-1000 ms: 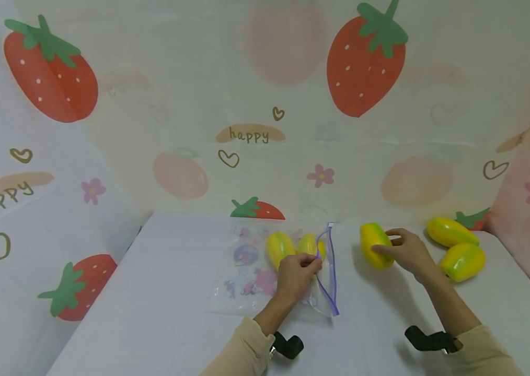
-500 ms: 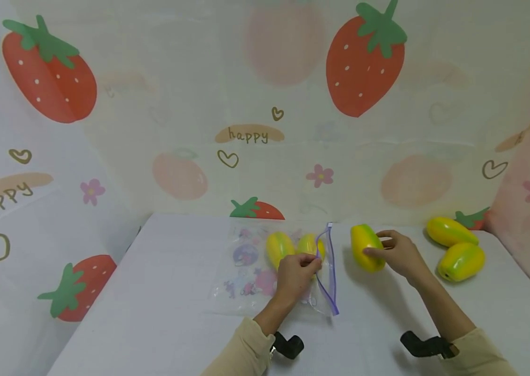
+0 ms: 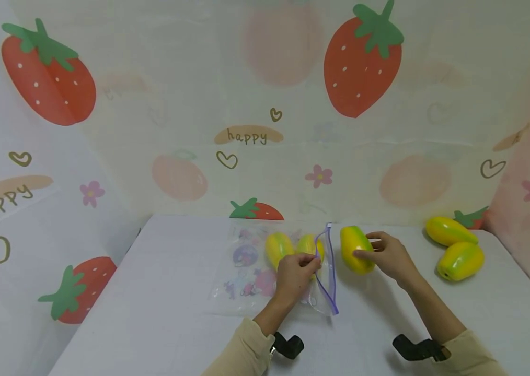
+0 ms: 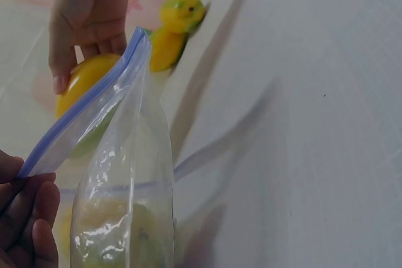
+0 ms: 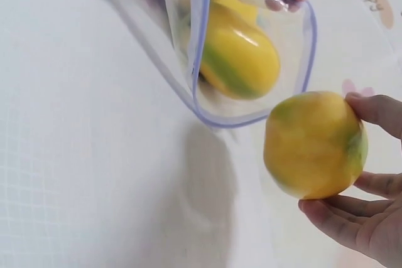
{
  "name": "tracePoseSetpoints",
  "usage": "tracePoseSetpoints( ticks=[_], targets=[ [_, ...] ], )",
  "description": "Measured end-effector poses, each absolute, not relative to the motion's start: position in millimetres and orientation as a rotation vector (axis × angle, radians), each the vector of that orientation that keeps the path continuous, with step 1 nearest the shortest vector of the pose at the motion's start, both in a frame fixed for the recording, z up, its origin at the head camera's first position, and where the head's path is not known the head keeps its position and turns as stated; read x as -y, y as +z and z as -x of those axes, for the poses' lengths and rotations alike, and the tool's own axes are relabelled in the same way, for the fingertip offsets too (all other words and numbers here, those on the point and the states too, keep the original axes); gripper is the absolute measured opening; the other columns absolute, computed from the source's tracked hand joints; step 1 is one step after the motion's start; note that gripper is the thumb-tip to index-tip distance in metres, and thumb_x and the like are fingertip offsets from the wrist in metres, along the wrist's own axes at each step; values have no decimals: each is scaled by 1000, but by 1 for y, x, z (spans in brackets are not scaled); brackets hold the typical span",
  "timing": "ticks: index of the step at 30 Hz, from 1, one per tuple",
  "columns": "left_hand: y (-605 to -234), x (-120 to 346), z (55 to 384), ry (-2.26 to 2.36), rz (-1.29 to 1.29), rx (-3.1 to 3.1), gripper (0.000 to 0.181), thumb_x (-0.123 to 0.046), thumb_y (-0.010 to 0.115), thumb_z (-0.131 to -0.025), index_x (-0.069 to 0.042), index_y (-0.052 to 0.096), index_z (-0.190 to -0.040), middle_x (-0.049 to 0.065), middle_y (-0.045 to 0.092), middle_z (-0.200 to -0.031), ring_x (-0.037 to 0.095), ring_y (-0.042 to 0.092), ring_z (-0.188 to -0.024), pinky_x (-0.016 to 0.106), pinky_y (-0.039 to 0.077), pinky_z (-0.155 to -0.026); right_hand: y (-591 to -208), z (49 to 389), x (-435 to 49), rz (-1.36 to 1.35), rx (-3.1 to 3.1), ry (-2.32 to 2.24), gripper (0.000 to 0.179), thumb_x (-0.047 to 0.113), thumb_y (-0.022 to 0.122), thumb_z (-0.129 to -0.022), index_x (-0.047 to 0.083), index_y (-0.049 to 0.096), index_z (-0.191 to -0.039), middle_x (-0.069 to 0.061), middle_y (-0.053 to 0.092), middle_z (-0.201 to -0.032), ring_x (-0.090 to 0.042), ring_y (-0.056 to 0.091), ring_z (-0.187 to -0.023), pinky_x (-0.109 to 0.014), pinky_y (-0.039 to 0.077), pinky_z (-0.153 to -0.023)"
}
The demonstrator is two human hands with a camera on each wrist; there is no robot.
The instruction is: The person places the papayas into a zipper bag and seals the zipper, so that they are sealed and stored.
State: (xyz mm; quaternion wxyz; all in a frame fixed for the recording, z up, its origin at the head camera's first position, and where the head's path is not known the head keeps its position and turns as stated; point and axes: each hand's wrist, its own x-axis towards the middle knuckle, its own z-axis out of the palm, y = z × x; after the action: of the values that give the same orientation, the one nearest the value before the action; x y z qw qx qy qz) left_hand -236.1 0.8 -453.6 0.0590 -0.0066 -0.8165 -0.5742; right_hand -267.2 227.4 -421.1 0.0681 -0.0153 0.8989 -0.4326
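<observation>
My left hand (image 3: 295, 279) pinches the purple zip edge of a clear printed zip bag (image 3: 237, 284), holding its mouth apart on the right side. Inside the bag lie two yellow-green papayas (image 3: 278, 246); one papaya (image 5: 242, 54) shows through the opening in the right wrist view. With thumb and fingertips, my right hand (image 3: 394, 261) grips another papaya (image 3: 352, 243), held up above the table just right of the bag's mouth. In the right wrist view this held papaya (image 5: 314, 145) appears end-on beside the zip rim (image 5: 309, 48).
Two more papayas rest together at the back right of the white table (image 3: 152, 292): a rear papaya (image 3: 450, 231) and a front papaya (image 3: 461, 261). A strawberry-printed backdrop (image 3: 189, 104) encloses the back and sides. Black wrist mounts (image 3: 288, 345) sit at both wrists.
My right hand has carried its papaya leftward, closer to the bag's mouth. The left hand and the bag have stayed in place.
</observation>
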Motion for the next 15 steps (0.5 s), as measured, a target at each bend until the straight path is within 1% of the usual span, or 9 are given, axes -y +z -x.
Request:
tracePoseSetpoints(
  ticks=[15],
  targets=[
    [-453,0,236,-1748,46,2446,21,-25,69,-88,-6,78,-93,2,75,-78,1,57,-65,15,49,-62,-427,263,-213,94,-2687,-1341,74,43,73,-84,-1,46,-138,-32,54,-132,-43,56,-118,-50,52,-93]
  ],
)
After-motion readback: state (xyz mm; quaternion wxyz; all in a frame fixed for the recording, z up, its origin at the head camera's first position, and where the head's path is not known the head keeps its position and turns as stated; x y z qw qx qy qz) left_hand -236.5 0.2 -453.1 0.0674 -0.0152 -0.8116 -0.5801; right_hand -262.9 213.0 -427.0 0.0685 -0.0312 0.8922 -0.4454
